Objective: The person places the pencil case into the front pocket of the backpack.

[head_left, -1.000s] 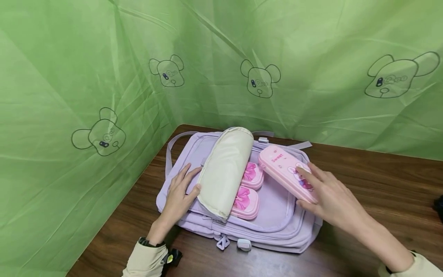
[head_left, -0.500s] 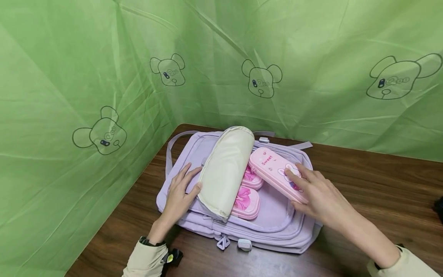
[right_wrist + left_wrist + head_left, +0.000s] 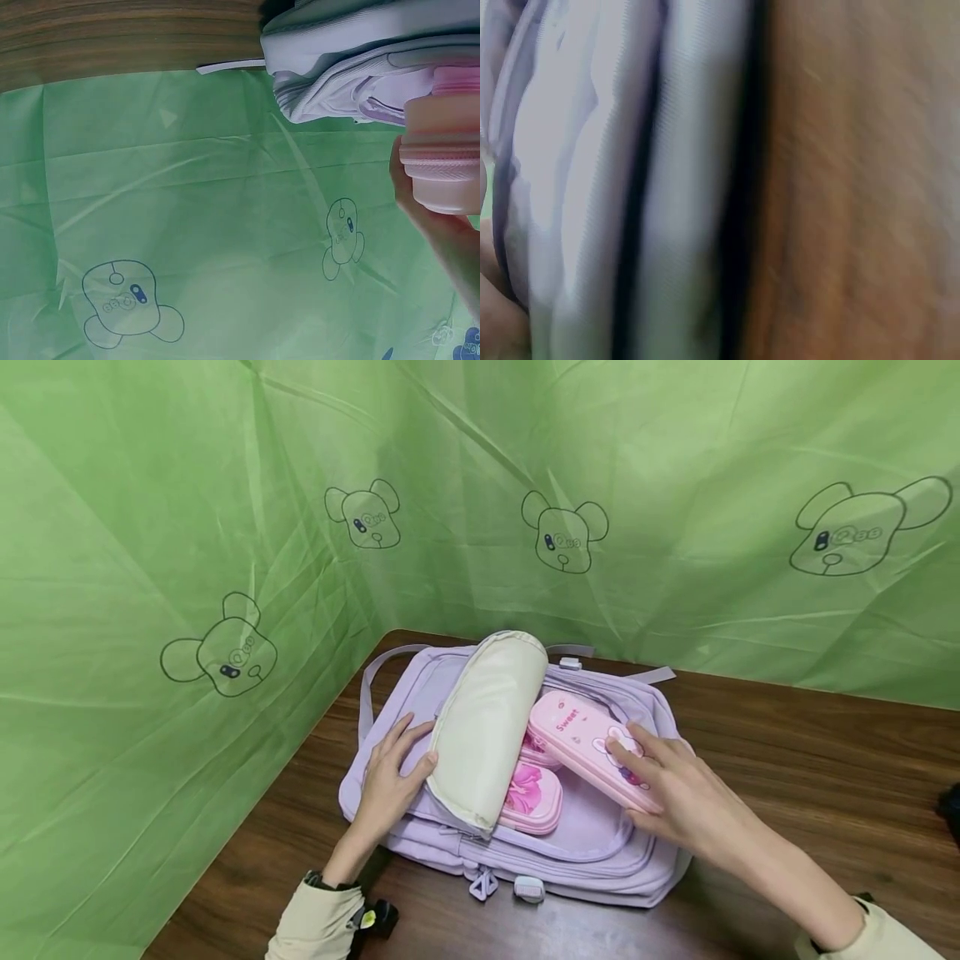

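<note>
A lilac backpack lies flat, its front pocket opened and the cream-lined flap folded over to the left. My left hand rests on the bag left of that flap, fingers spread, thumb against its edge. In my right hand I hold a pink pencil case with "Sweet" and a rabbit on it, gripped at its near right end and slanting over the pocket. Two pink flower-printed cases, a nearer one and a farther one, poke out from beneath the flap; the held case overlaps the farther one.
The bag sits on a dark brown wooden table. Green cloth with bear-face drawings hangs behind and at the left. A zipper pull and a pale buckle lie at the near edge. Something black shows at far right.
My right hand has carried the pencil case left and slightly toward me, so it now covers more of the farther flower case. My left hand stays nearly in place.
</note>
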A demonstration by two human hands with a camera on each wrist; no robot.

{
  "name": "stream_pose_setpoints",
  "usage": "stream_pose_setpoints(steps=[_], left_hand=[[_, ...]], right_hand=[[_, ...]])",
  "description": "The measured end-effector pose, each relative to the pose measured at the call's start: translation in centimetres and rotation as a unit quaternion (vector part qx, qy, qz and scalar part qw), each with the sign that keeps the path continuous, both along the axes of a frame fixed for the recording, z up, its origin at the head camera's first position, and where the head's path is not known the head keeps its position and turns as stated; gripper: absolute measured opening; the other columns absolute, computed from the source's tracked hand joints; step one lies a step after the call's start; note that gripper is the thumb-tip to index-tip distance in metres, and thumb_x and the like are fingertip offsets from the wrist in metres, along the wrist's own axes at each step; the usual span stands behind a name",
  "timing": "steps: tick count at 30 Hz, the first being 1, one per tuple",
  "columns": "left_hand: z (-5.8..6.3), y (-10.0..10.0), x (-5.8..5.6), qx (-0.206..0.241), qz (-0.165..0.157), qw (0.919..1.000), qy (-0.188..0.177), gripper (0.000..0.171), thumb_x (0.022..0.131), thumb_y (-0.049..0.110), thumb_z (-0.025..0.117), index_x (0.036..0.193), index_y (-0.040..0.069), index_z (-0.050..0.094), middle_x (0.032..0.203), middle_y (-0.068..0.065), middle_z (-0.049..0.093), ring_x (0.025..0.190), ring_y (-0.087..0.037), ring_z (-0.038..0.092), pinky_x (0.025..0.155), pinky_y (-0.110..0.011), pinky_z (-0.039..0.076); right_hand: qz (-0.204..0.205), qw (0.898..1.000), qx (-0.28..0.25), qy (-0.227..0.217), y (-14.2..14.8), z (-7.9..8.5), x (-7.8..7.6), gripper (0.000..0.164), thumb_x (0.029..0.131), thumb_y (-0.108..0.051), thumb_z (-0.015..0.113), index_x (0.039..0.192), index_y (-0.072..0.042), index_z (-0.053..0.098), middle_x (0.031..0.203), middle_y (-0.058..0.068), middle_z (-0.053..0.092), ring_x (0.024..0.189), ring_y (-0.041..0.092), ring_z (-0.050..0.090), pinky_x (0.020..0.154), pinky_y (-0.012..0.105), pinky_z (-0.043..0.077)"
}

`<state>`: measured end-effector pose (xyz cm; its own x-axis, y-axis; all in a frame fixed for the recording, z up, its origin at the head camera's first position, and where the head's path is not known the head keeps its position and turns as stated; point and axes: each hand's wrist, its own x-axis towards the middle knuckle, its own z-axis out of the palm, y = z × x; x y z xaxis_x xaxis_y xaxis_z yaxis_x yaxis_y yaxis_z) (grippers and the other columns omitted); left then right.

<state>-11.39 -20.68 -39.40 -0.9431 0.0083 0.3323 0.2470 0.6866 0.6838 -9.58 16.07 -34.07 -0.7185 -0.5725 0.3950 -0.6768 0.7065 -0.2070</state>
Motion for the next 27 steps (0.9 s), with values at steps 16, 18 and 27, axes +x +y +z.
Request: stream_pose_setpoints(steps=[16,18,27], left_hand=[[0.7,0.1,-0.1,0.082,0.022,0.9952,-0.048,0.039,0.087,0.033,0.063,0.124,0.022,0.06,0.144,-0.002,0.037,0.126,-0.03,0.031,0.098,-0.055,0.023],[0.8,0.1,-0.1,0.094,0.022,0.9942,-0.047,0.039,0.087,0.032,0.063,0.124,0.02,0.06,0.143,-0.003,0.037,0.127,-0.03,0.03,0.1,-0.055,0.022],[1.0,0.2,-0.4,0.135,0.009,0.9895,-0.051,0.039,0.089,0.033,0.062,0.124,0.016,0.06,0.142,-0.007,0.038,0.13,-0.028,0.028,0.105,-0.05,0.018]], right_hand=[[0.031,0.999,-0.014,-0.029,-0.5,0.0,0.6,0.077,0.061,-0.021,0.084,0.131,-0.006,0.054,0.136,0.026,0.04,0.113,0.049,0.044,0.086,0.059,0.041],[0.04,0.999,-0.015,-0.03,-0.6,0.1,0.5,0.078,0.061,-0.022,0.084,0.131,-0.006,0.054,0.137,0.025,0.04,0.115,0.047,0.043,0.087,0.058,0.041],[0.076,0.997,-0.024,-0.005,-1.1,0.0,0.3,0.077,0.058,-0.023,0.086,0.127,-0.006,0.057,0.134,0.023,0.045,0.111,0.044,0.049,0.086,0.056,0.042]])
